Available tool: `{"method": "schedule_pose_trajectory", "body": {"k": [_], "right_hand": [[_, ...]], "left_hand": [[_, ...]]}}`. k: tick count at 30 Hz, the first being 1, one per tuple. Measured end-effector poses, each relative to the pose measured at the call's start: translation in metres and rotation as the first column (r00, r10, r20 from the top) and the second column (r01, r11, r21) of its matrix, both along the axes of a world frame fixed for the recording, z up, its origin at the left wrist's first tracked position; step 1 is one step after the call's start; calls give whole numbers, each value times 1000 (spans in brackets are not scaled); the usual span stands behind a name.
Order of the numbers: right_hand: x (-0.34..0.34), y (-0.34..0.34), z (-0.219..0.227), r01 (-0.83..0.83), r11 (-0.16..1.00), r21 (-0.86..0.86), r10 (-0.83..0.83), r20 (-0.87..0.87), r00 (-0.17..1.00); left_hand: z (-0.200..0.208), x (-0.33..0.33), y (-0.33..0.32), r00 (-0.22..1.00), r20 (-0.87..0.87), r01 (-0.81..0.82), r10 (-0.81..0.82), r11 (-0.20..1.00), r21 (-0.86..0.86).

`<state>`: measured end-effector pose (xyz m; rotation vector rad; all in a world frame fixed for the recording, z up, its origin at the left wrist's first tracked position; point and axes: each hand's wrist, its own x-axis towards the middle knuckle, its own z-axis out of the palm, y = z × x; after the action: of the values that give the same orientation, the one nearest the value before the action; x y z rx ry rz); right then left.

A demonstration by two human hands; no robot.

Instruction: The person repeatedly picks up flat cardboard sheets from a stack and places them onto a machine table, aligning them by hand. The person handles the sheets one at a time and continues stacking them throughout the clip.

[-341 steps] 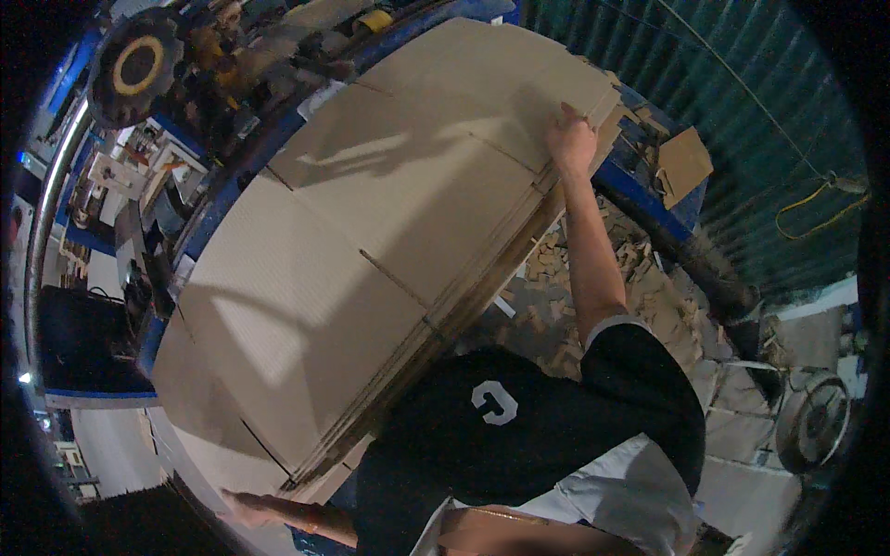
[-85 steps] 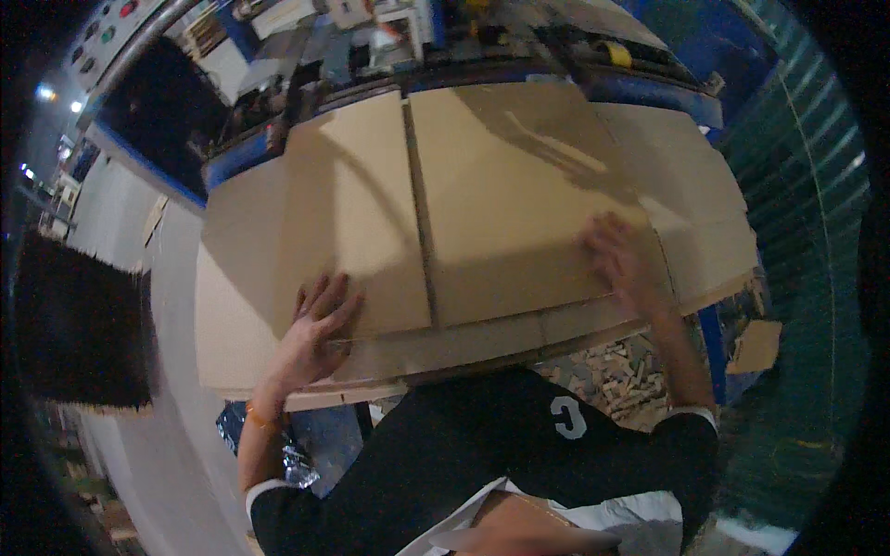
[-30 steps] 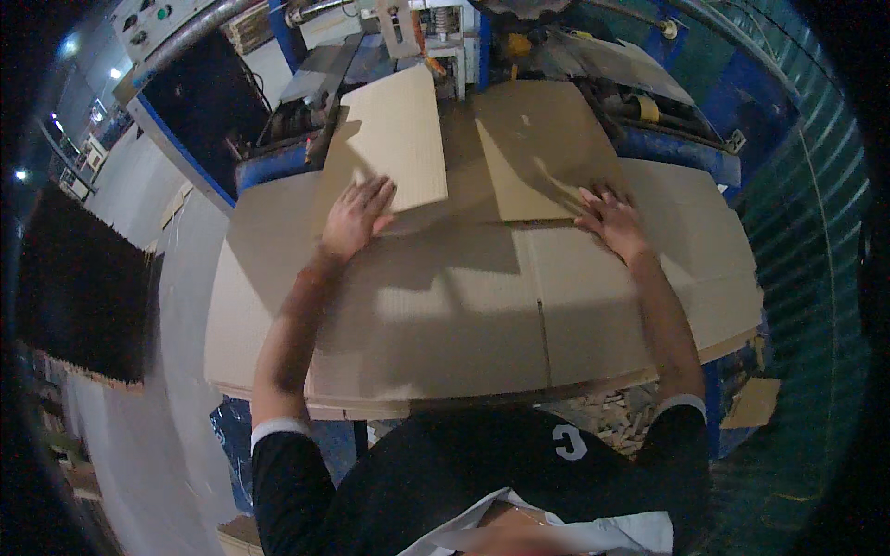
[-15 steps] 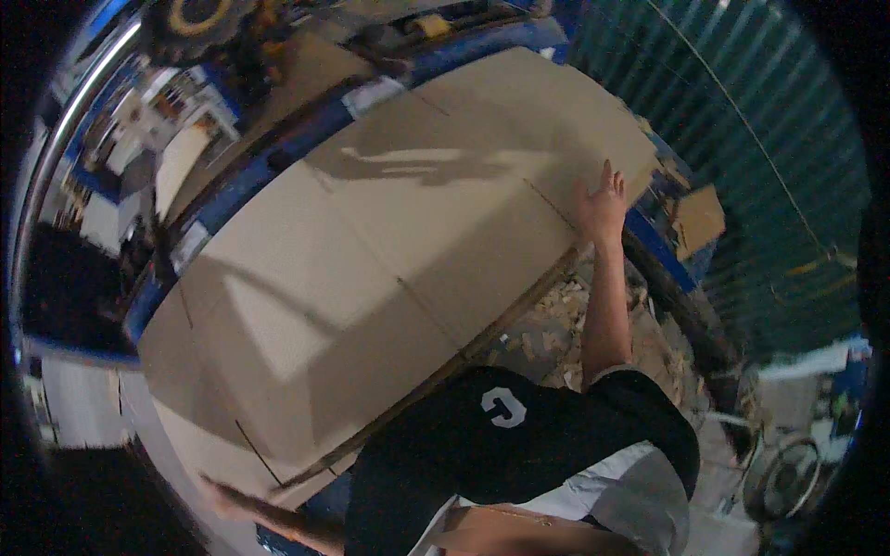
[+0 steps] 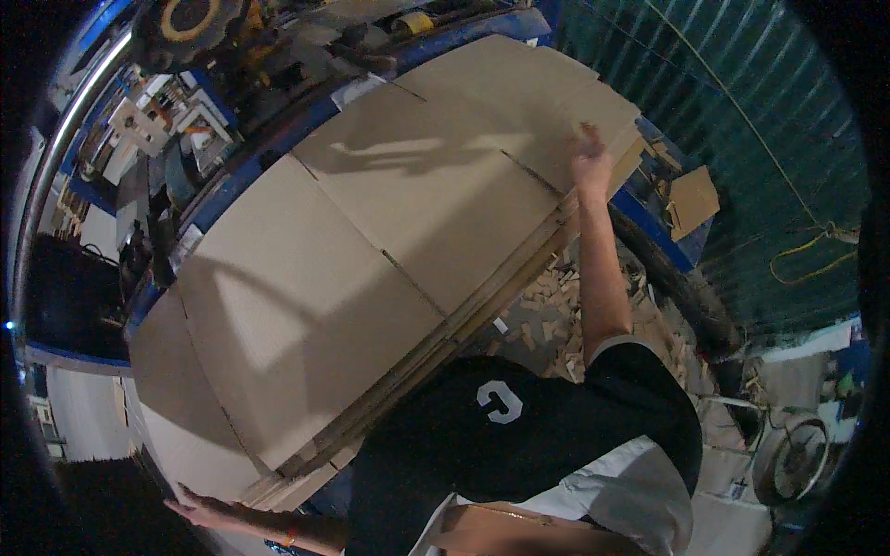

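A stack of large flat brown cardboard sheets (image 5: 287, 324) stretches from lower left to upper right in front of me. The top sheet has crease lines and dark slots cut along its near and far sides. My left hand (image 5: 209, 511) lies at the stack's near left end, fingers stretched out. At the right end, my right hand (image 5: 591, 167) rests over the near edge with its fingers apart and a little blurred. Neither hand is closed around anything. Shadows of an arm and hand fall across the top sheet.
A blue machine frame (image 5: 324, 111) runs along the stack's far side. Cardboard scraps (image 5: 552, 296) litter the floor below the near edge. A loose cardboard piece (image 5: 693, 202) sits at the right, near a green corrugated wall (image 5: 742, 102). A wheel (image 5: 790, 461) stands at lower right.
My right hand and the top sheet have shifted slightly left and away from me. My left hand has moved a little left. More layered sheet edges show along the near side. The view has also shifted.
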<state>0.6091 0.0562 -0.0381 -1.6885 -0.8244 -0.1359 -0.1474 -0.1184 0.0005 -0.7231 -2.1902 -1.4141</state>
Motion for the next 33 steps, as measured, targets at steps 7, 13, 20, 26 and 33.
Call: {"method": "schedule_pose_trajectory", "body": {"k": [7,13,20,26,33], "right_hand": [[77,22,36,-13,824,567,458,-653,603],[-14,-66,74,-481,759,439,583,-127,803],[-136,-119,23,-761,593,-264,758,502,417],[-136,-94,25,-777,363,-514,884,453,113],[-131,-54,20,-646,276,-712,926,376,-19]], "left_hand": [[-34,-81,-50,770,11,421,-638,521,743],[-51,-25,-27,498,421,288,-758,602,745],[-15,131,-19,665,244,728,-706,686,3],[7,180,17,369,53,632,-928,208,-746],[10,162,46,296,14,531,-955,152,-834]]}}
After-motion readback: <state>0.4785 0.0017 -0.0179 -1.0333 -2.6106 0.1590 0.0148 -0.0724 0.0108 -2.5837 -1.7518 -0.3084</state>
